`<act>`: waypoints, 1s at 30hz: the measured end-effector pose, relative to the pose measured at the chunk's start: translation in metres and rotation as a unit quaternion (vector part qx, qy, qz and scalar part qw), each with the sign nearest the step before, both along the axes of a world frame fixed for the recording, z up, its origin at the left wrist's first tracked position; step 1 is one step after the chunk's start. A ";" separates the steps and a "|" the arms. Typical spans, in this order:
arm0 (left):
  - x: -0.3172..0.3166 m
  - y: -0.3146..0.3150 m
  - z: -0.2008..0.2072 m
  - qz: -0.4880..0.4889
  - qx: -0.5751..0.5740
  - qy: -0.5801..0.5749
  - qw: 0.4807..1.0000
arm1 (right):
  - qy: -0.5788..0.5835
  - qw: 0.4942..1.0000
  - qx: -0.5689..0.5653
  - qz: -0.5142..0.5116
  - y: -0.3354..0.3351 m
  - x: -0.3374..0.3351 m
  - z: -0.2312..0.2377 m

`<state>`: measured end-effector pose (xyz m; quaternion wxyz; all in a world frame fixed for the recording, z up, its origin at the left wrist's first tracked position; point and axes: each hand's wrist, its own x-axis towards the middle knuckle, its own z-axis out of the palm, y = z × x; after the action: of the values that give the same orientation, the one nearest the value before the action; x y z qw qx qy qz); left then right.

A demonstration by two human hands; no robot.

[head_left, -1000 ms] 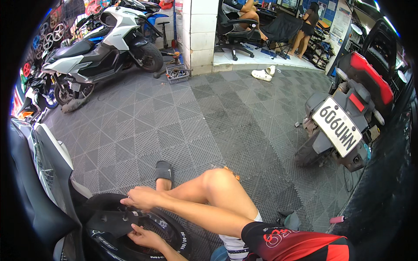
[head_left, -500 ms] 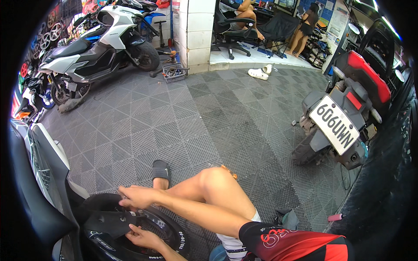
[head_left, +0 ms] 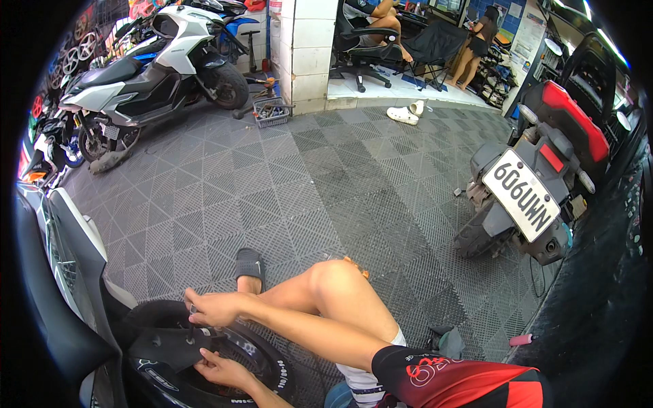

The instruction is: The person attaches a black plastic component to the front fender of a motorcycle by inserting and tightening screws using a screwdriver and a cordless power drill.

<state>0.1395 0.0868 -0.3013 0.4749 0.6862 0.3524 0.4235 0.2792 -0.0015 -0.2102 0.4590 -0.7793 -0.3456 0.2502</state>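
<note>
The right hand (head_left: pixel 216 309) closes around a slim tool (head_left: pixel 191 334) above a black fender (head_left: pixel 162 345) at near left; the left hand (head_left: pixel 223 371), half curled, meets the fender's edge, its grip unclear. Gray tiles (head_left: pixel 272 183) stretch toward a white scooter (head_left: pixel 180 64), far left.

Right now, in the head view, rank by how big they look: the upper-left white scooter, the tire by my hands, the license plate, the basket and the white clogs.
1. White scooter
2. Tire, partly hidden
3. License plate
Basket and white clogs: smallest, too alike to rank
</note>
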 end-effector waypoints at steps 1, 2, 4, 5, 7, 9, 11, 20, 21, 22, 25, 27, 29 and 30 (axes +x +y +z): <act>0.000 -0.005 0.002 -0.004 -0.005 -0.001 1.000 | -0.004 0.997 0.071 0.024 -0.003 0.002 -0.005; 0.000 -0.009 0.002 -0.008 -0.011 -0.002 1.000 | -0.003 0.997 0.069 0.020 -0.004 0.004 -0.010; -0.001 -0.004 -0.001 -0.003 -0.003 0.001 1.000 | 0.010 0.997 -0.070 -0.008 0.000 0.004 0.001; -0.002 -0.002 -0.002 0.000 0.003 0.006 1.000 | 0.013 0.993 -0.117 -0.015 0.000 0.002 0.006; -0.002 -0.002 0.000 0.003 0.004 0.003 1.000 | -0.019 0.998 -0.043 -0.043 -0.008 -0.009 0.016; -0.001 -0.007 0.002 0.003 0.001 0.001 1.000 | -0.023 0.999 0.044 -0.016 -0.009 -0.002 0.002; 0.001 -0.018 0.005 -0.001 -0.004 -0.015 1.000 | -0.026 0.992 0.124 0.013 -0.012 0.003 -0.009; 0.003 -0.017 0.019 -0.014 -0.020 -0.038 0.999 | 0.042 0.999 -0.002 -0.030 -0.018 -0.006 0.039; 0.001 -0.011 0.012 -0.017 0.013 -0.032 0.999 | 0.027 0.998 -0.004 -0.050 -0.011 -0.004 0.040; 0.001 -0.016 0.020 -0.014 0.004 -0.036 0.999 | -0.059 0.995 -0.049 -0.063 -0.006 0.001 0.020; -0.004 -0.018 0.033 -0.016 -0.037 -0.048 0.998 | 0.090 0.994 -0.044 -0.033 -0.006 -0.010 0.027; -0.007 -0.017 0.028 -0.019 -0.067 -0.059 0.996 | 0.021 0.996 0.044 0.071 -0.014 -0.002 0.012; -0.009 -0.022 0.031 -0.026 -0.083 -0.026 0.996 | 0.042 0.991 0.109 0.068 -0.013 0.005 0.002; -0.010 -0.021 0.032 -0.021 -0.081 -0.022 0.996 | 0.030 0.998 -0.043 0.036 -0.007 0.004 0.015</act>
<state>0.1295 0.0660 -0.2694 0.5451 0.6436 0.3604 0.3983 0.2836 -0.0085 -0.1954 0.4264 -0.7774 -0.3483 0.3043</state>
